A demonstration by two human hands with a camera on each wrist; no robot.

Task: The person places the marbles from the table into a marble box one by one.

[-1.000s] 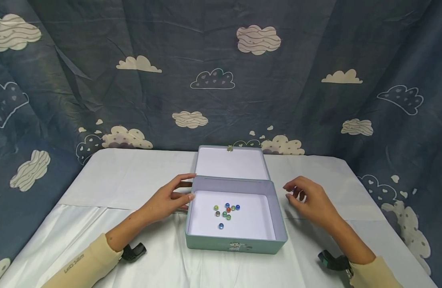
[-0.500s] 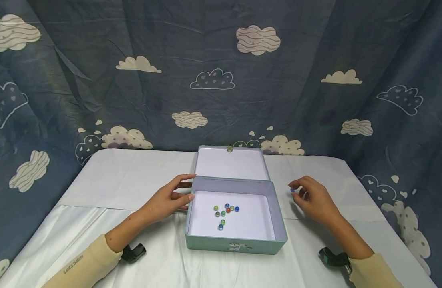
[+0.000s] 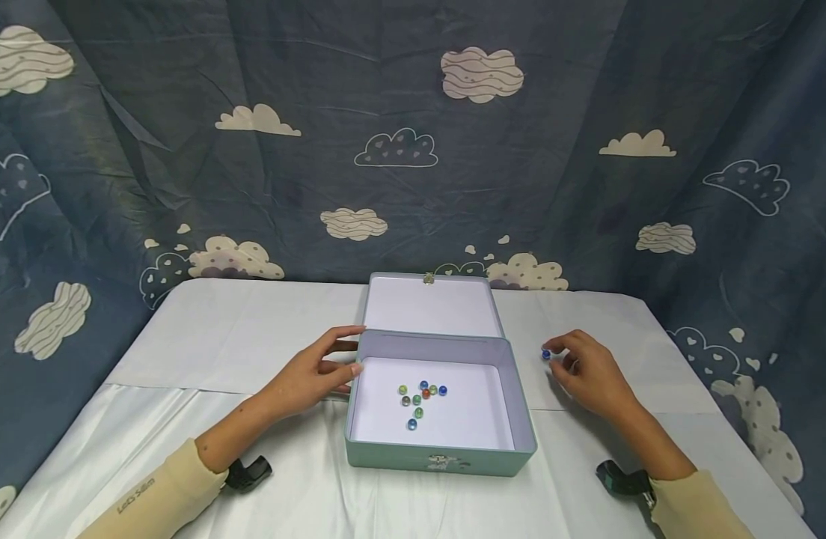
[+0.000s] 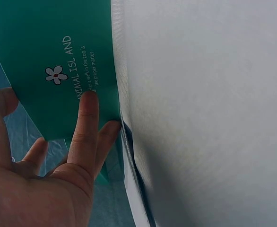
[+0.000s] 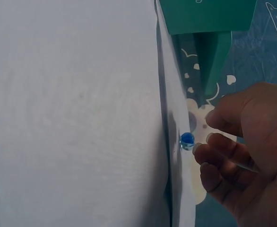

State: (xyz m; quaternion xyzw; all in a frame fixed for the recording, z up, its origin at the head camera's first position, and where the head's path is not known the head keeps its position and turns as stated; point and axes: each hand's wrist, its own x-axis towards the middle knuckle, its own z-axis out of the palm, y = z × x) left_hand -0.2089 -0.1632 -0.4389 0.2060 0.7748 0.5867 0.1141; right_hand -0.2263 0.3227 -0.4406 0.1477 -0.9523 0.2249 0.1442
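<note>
A green metal box (image 3: 426, 455) stands on the white cloth with its lid (image 3: 432, 303) folded back. Several glass marbles (image 3: 426, 393) lie together on its pale floor. My left hand (image 3: 322, 370) rests along the box's left side, thumb near the rim; in the left wrist view its fingers (image 4: 84, 127) lie against the printed green wall. A blue marble (image 3: 546, 355) sits on the cloth right of the box. Beside it is my right hand (image 3: 588, 372), fingers loosely bent. In the right wrist view a small gap parts the blue marble (image 5: 187, 141) from the fingertips (image 5: 197, 147).
White cloth (image 3: 218, 329) covers the table around the box. A dark blue curtain (image 3: 305, 180) with cloud prints hangs behind and at both sides. Black wrist cameras (image 3: 249, 473) sit on the forearms near the cloth.
My right hand has drawn slightly right and let go of the blue marble, which now shows plainly on the cloth. One green marble in the box has rolled towards the front. The left hand stays put.
</note>
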